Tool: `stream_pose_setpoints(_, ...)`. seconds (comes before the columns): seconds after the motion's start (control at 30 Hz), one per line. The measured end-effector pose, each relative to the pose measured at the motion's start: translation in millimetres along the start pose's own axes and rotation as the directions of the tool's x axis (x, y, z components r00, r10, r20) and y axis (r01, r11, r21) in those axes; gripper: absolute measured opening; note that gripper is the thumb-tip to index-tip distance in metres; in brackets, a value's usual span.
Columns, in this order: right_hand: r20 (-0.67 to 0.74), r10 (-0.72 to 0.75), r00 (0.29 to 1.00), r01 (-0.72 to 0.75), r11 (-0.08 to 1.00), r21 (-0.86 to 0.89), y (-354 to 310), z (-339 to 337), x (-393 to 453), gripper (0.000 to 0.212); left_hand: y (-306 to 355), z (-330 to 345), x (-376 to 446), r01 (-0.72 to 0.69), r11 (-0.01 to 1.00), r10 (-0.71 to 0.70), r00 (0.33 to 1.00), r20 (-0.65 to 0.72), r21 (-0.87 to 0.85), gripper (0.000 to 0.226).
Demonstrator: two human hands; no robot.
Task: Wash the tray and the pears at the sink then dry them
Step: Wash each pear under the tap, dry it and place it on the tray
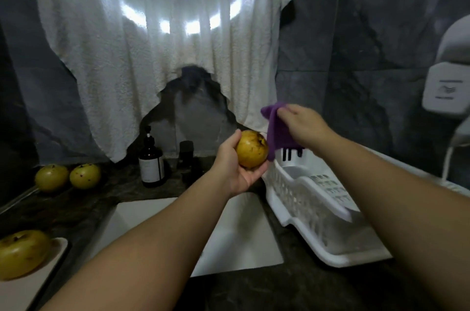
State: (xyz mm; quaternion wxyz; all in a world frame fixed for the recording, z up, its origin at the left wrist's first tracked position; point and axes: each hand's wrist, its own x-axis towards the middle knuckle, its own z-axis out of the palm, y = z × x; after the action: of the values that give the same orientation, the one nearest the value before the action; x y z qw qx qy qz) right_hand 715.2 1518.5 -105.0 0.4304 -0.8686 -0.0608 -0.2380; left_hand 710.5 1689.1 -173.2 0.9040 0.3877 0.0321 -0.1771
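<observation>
Pear [251,149] cupped in left hand [235,167], fingers curled round it, held up over sink [229,242]. Right hand [304,126] just right of it pinching purple cloth [277,130], cloth edge touching pear. Dish rack [312,211] below right hand. Two more pears [68,176] well left of left hand on counter, another pear [21,253] on tray [30,287] near left forearm.

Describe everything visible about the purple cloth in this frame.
The purple cloth is a small, soft-looking rag, solid purple, hanging limp in folds. The right hand pinches its upper part, above the white dish rack. Its lower left edge meets the yellow pear held in the left hand.
</observation>
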Motion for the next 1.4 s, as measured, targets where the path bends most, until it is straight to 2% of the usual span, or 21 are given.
stream_pose_setpoints(0.1, 0.26, 0.096, 0.961, -0.002, 0.941, -0.338, 24.8, 7.7, -17.9, 0.034, -18.0, -14.0, -1.4, 0.062, 0.998, -0.062, 0.997, -0.036, -0.001, 0.063)
stream_pose_setpoints(0.17, 0.338, 0.191, 0.922, -0.017, 0.89, -0.455, 29.8, 7.3, -24.3, 0.035, -25.3, -23.4, -1.9, 0.08, 0.997, -0.078, 0.994, -0.073, 0.018, 0.064)
stream_pose_setpoints(0.3, 0.358, 0.254, 0.898, -0.065, 0.884, -0.463, 21.1, 5.9, -25.4, 0.034, -26.9, -34.4, -4.8, 0.081, 0.996, -0.078, 0.991, -0.107, 0.027, 0.066)
stream_pose_setpoints(0.4, 0.355, 0.122, 0.927, 0.094, 0.84, -0.534, 12.0, 10.0, -24.9, 0.039, -22.3, -37.1, -9.1, 0.077, 0.997, -0.076, 0.992, -0.097, 0.007, 0.066)
stream_pose_setpoints(0.47, 0.346, 0.076, 0.935, 0.122, 0.849, -0.515, 8.0, 12.5, -27.0, 0.037, -19.6, -36.7, -12.3, 0.061, 0.998, -0.062, 0.995, -0.074, -0.014, 0.064)
stream_pose_setpoints(0.5, 0.385, 0.113, 0.916, 0.113, 0.847, -0.519, 7.0, 13.0, -28.9, 0.035, -18.6, -36.1, -13.9, 0.052, 0.998, -0.053, 0.997, -0.062, -0.025, 0.062)
stream_pose_setpoints(0.57, 0.479, 0.249, 0.842, 0.135, 0.762, -0.633, 6.1, 15.5, -34.7, 0.034, -17.4, -35.2, -16.9, 0.041, 0.998, -0.044, 0.997, -0.06, -0.039, 0.06)
stream_pose_setpoints(0.67, 0.467, 0.394, 0.791, 0.074, 0.697, -0.713, -2.0, 18.4, -44.3, 0.03, -16.1, -37.1, -23.5, 0.037, 0.999, -0.04, 0.997, -0.07, -0.037, 0.056)
stream_pose_setpoints(0.7, 0.473, 0.37, 0.8, 0.132, 0.66, -0.739, -7.6, 17.6, -46.0, 0.027, -15.3, -37.9, -26.3, 0.038, 0.999, -0.04, 0.997, -0.073, -0.035, 0.057)
stream_pose_setpoints(0.77, 0.444, 0.201, 0.873, 0.257, 0.585, -0.769, -16.0, 16.9, -48.4, 0.017, -13.9, -40.3, -31.9, 0.042, 0.999, -0.045, 0.996, -0.075, -0.033, 0.062)
stream_pose_setpoints(0.8, 0.426, 0.097, 0.899, 0.266, 0.651, -0.711, -18.1, 18.5, -50.0, 0.017, -12.5, -41.9, -35.1, 0.042, 0.999, -0.044, 0.996, -0.072, -0.029, 0.063)
stream_pose_setpoints(0.87, 0.449, 0.019, 0.893, 0.193, 0.886, -0.422, -20.6, 27.8, -54.4, 0.052, -8.7, -46.9, -43.4, 0.048, 0.999, -0.049, 0.997, -0.057, -0.021, 0.065)
stream_pose_setpoints(0.9, 0.51, 0.026, 0.86, 0.14, 0.948, -0.285, -22.0, 36.3, -59.0, 0.07, -6.0, -50.2, -48.5, 0.06, 0.998, -0.06, 0.997, -0.043, -0.02, 0.067)
stream_pose_setpoints(0.97, 0.578, 0.017, 0.816, 0.122, 0.972, -0.2, -24.4, 61.5, -71.1, 0.1, 0.2, -58.9, -60.3, 0.086, 0.996, -0.086, 0.996, -0.031, -0.005, 0.072)
stream_pose_setpoints(1.03, 0.551, -0.049, 0.833, 0.175, 0.968, -0.179, -25.5, 90.1, -82.5, 0.11, 8.8, -71.5, -72.5, 0.096, 0.995, -0.094, 0.994, -0.05, 0.038, 0.075)
stream_pose_setpoints(1.13, 0.486, -0.112, 0.867, 0.159, 0.986, -0.057, -34.8, 124.4, -97.4, 0.1, 23.3, -97.5, -95.7, 0.131, 0.983, -0.118, 0.988, -0.102, 0.133, 0.082)
stream_pose_setpoints(1.2, 0.508, -0.067, 0.859, 0.025, 0.996, 0.09, -41.7, 141.7, -106.0, 0.088, 33.6, -118.6, -114.1, 0.142, 0.947, -0.083, 0.975, -0.208, 0.288, 0.087)
stream_pose_setpoints(1.27, 0.577, 0.008, 0.817, -0.171, 0.958, 0.229, -48.2, 156.6, -113.4, 0.076, 43.6, -140.6, -133.7, 0.099, 0.92, 0.018, 0.956, -0.293, 0.38, 0.082)
stream_pose_setpoints(1.33, 0.655, 0.073, 0.752, -0.364, 0.874, 0.321, -58.1, 172.2, -120.6, 0.067, 55.6, -163.2, -155.0, 0.027, 0.922, 0.109, 0.939, -0.327, 0.386, 0.074)
stream_pose_setpoints(1.4, 0.711, 0.093, 0.697, -0.47, 0.808, 0.355, -69.3, 188.9, -127.2, 0.063, 67.1, -183.2, -177.3, -0.004, 0.935, 0.129, 0.934, -0.332, 0.354, 0.069)
